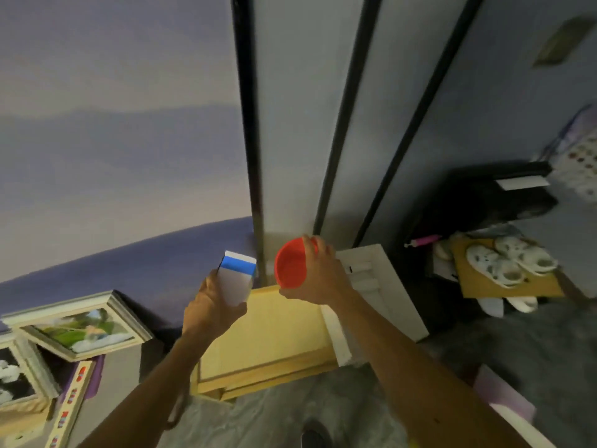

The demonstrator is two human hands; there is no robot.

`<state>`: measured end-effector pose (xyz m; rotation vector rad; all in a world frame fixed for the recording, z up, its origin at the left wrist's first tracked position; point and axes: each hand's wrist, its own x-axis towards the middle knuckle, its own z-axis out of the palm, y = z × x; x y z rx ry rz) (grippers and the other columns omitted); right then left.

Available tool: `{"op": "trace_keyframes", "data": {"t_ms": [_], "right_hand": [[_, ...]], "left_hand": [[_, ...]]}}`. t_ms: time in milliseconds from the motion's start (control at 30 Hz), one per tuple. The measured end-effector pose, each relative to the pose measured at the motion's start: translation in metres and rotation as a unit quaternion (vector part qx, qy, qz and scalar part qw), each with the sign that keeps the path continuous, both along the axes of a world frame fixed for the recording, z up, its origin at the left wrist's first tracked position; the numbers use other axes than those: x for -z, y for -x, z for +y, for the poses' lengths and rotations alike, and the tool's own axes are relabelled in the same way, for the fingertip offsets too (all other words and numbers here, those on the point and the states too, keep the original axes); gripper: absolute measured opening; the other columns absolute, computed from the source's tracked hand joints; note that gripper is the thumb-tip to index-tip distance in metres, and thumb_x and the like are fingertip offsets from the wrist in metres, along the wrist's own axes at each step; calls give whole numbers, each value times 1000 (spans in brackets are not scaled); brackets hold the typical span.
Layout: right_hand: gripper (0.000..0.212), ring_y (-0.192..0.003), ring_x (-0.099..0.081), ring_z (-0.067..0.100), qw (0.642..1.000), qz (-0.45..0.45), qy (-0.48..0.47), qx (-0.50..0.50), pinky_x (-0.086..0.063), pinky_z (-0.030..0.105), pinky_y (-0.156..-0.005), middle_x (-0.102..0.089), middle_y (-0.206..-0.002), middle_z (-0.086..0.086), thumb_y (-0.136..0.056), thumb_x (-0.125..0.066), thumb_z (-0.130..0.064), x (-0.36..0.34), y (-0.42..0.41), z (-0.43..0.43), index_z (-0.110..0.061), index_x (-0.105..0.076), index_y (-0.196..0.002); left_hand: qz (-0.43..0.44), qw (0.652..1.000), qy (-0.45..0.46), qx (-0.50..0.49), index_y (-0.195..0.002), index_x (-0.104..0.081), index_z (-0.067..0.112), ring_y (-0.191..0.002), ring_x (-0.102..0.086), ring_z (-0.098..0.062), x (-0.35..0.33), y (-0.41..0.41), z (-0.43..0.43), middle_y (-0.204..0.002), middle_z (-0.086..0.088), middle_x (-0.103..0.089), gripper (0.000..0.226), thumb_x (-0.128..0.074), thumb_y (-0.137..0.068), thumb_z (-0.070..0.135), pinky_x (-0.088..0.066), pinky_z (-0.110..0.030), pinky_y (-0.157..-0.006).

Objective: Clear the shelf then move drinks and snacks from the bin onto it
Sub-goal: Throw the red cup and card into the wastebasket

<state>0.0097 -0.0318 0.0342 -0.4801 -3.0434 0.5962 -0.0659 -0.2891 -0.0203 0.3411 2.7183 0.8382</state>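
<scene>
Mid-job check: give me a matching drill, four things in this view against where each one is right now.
Things:
1. white carton with a blue band
2. red plastic bowl
3. white perforated clogs
4. framed landscape picture

Places:
A. on the tan board, far right
B. gripped in the left hand
C. low at the left
D. held by the right hand

Pairs: 1-B, 2-D, 3-A, 4-C

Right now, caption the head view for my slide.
Left hand holds a carton, right hand a red bowl, near a yellow shelf.
</scene>
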Motion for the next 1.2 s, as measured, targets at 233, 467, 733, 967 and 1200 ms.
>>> {"op": "trace_keyframes", "data": {"t_ms": [233,467,733,967,1200], "right_hand": [[143,-153,-24,36,988,21,13,152,-42,63,-113,-15,-169,4,-58,-85,-79,-68,-99,42,-30,-3,-164],[140,-149,-29,36,949,16,15,314,-44,62,-111,-22,-163,3,-53,-77,-89,-90,-269,110,-32,-11,-161],[136,-142,-37,34,892,14,29,450,-46,55,-108,-31,-158,3,-48,-74,-89,-68,-460,193,-29,-19,-158],[139,-144,-36,34,841,-2,61,538,-51,51,-106,-30,-160,5,-50,-79,-86,1,-600,255,-25,-17,-159],[157,-147,-35,36,802,-51,122,583,-50,59,-107,-27,-163,4,-37,-57,-109,97,-652,287,-27,-10,-162]], "left_hand": [[37,989,-23,139,-150,-34,26,-115,-63,-27,-81,-31,89,-132,-2,-58,107,-97,-65,38,-60,-51,-90],[19,952,-45,301,-150,-35,28,-127,-58,-27,-104,-138,227,-143,-2,-55,100,-92,-70,46,-53,-46,-98],[21,893,3,449,-160,-21,20,-137,-51,-27,-91,-320,376,-153,-5,-43,112,-84,-75,55,-46,-45,-110],[-24,864,37,502,-146,-36,23,-124,-59,-25,-55,-454,472,-139,1,-50,91,-82,-74,53,-49,-41,-97],[-61,858,104,499,-130,-44,29,-106,-64,-19,17,-525,527,-119,8,-54,70,-66,-77,70,-49,-38,-86]]}}
